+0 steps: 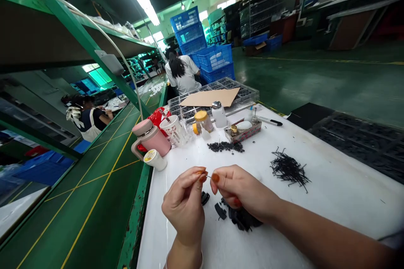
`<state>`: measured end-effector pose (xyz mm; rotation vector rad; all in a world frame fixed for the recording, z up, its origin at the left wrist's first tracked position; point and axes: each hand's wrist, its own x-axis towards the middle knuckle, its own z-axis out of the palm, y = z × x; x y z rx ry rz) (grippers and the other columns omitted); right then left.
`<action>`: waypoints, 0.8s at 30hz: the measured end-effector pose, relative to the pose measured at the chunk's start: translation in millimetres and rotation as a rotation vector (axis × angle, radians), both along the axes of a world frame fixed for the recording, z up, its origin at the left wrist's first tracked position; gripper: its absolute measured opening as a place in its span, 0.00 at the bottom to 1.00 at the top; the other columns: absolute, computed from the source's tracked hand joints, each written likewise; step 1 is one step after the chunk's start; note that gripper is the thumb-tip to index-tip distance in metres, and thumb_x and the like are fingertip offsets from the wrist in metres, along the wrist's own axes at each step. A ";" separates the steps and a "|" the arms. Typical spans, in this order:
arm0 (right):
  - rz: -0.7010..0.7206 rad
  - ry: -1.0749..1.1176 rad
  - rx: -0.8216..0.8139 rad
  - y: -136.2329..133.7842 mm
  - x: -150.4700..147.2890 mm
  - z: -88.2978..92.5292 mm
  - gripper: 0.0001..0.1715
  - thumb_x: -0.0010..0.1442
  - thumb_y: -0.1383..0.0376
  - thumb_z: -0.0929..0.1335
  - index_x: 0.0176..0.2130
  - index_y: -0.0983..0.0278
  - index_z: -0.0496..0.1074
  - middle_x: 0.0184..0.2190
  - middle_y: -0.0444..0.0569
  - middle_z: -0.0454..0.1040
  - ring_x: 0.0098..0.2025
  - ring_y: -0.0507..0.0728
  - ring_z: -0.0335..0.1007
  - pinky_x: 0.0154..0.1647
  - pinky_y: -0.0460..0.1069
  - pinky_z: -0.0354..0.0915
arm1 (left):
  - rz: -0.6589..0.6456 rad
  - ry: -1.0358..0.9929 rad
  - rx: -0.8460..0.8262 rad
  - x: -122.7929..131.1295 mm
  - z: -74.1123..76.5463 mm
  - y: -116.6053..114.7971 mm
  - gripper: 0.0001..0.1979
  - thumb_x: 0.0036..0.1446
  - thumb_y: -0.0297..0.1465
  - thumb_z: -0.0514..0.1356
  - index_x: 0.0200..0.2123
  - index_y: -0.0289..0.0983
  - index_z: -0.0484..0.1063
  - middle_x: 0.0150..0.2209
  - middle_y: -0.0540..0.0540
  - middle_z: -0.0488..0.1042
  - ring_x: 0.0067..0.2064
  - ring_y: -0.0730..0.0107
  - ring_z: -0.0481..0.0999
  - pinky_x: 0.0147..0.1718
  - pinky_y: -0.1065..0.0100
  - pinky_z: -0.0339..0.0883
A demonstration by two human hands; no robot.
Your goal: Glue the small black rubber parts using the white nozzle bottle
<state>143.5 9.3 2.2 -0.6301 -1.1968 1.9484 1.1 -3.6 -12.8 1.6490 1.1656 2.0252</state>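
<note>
- Head view: the left grip (185,204) is pinched, thumb and fingertips drawn together at one end of a thin, dark, straight pin (208,176); whether a smaller piece sits inside is hidden.
- The right grip (238,187) is pinched too, thumb against finger at the pin's other end, so the pin spans the narrow gap between both hands, above the desk.
- Beneath the right grip lies a heap of black, curved, plastic-looking pieces (243,219) on the white, smooth-topped desk (341,201).
- Beyond the hands is a scatter of tiny black parts (224,147); to the right, a loose pile of thin black pins (288,167).
- Farther back stand a pink, handled flask (154,138), a white, squat tub (155,159) and a white bottle with a metallic cap (219,116).
- Left of the desk runs a green belt with yellow lines (94,193).
</note>
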 end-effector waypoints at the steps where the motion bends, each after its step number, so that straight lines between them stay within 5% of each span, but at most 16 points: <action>1: -0.096 -0.064 0.126 -0.7 0.7 1.9 0.20 0.59 0.52 0.68 0.28 0.66 0.66 0.18 0.36 0.55 0.19 0.45 0.45 0.19 0.42 0.45 | -0.009 0.021 -0.015 -1.1 -0.7 -0.1 0.08 0.50 0.21 0.65 0.32 0.40 0.78 0.36 0.48 0.81 0.38 0.64 0.80 0.38 0.62 0.76; 6: -0.472 -0.447 0.683 -5.4 4.5 7.4 0.09 0.63 0.64 0.65 0.32 0.65 0.71 0.25 0.43 0.69 0.28 0.50 0.61 0.29 0.45 0.56 | -0.017 0.050 -0.171 -5.7 0.4 1.5 0.05 0.49 0.26 0.66 0.32 0.40 0.80 0.36 0.46 0.81 0.38 0.61 0.81 0.38 0.61 0.77; 10: -0.575 -0.653 1.025 -5.3 5.3 1.7 0.10 0.63 0.70 0.61 0.38 0.65 0.71 0.29 0.47 0.71 0.31 0.53 0.66 0.33 0.47 0.59 | 0.010 0.040 -0.267 -7.5 5.1 2.8 0.04 0.46 0.29 0.68 0.29 0.39 0.81 0.33 0.45 0.82 0.34 0.61 0.81 0.35 0.65 0.78; 13: -0.588 -0.717 1.104 -5.4 5.2 -0.7 0.12 0.64 0.70 0.60 0.37 0.66 0.72 0.28 0.48 0.70 0.30 0.54 0.66 0.32 0.48 0.59 | 0.005 0.022 -0.268 -6.4 6.4 1.9 0.04 0.45 0.29 0.69 0.28 0.38 0.81 0.33 0.45 0.82 0.33 0.61 0.81 0.34 0.66 0.78; 16: -0.533 -0.586 0.962 -7.4 4.0 0.9 0.13 0.65 0.68 0.60 0.37 0.66 0.73 0.29 0.48 0.73 0.31 0.53 0.69 0.33 0.47 0.62 | -0.014 -0.030 -0.211 -4.7 4.8 0.2 0.03 0.45 0.28 0.69 0.27 0.39 0.80 0.33 0.45 0.82 0.34 0.61 0.81 0.33 0.67 0.78; 21: -0.167 -0.166 0.234 -4.9 0.7 -0.6 0.21 0.64 0.53 0.62 0.33 0.67 0.71 0.12 0.38 0.60 0.12 0.46 0.52 0.13 0.42 0.50 | -0.085 -0.080 -0.183 -7.0 -0.7 -0.2 0.07 0.47 0.24 0.67 0.31 0.39 0.80 0.36 0.45 0.81 0.37 0.62 0.81 0.35 0.66 0.78; 24: 0.072 0.117 -0.090 0.3 1.6 -3.3 0.19 0.62 0.53 0.64 0.32 0.67 0.69 0.10 0.36 0.59 0.09 0.46 0.50 0.09 0.41 0.46 | -0.150 -0.114 -0.171 -8.3 -2.6 0.9 0.07 0.48 0.22 0.66 0.31 0.39 0.80 0.37 0.45 0.81 0.39 0.62 0.80 0.37 0.65 0.77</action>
